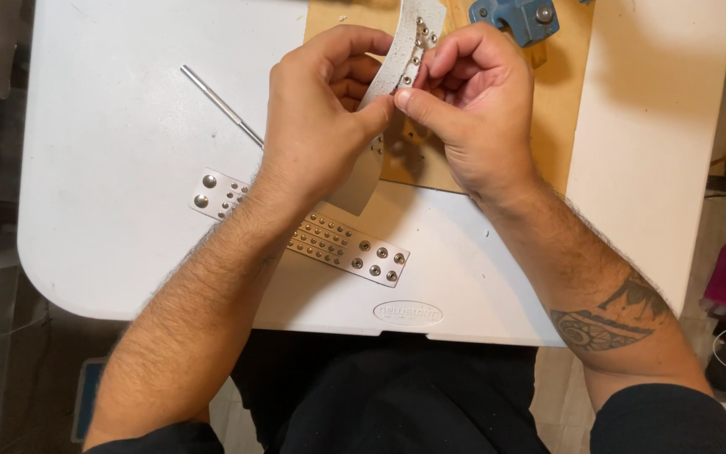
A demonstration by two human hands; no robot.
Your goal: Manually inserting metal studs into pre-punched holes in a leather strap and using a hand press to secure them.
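L hand point(317, 109) & R hand point(472, 101) both closed in a pinch on white studded strap point(403, 50), thumbs meeting at its edge; strap held up above wooden board point(560, 92), lower end curling down twd white table point(128, 168). 2nd studded strap point(346, 248) flat on table under L forearm. Metal rod point(220, 105) left of L hand. Blue tool point(518, 17) on board. No containers in view.

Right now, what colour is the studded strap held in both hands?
White studded strap with silver metal studs; head view.
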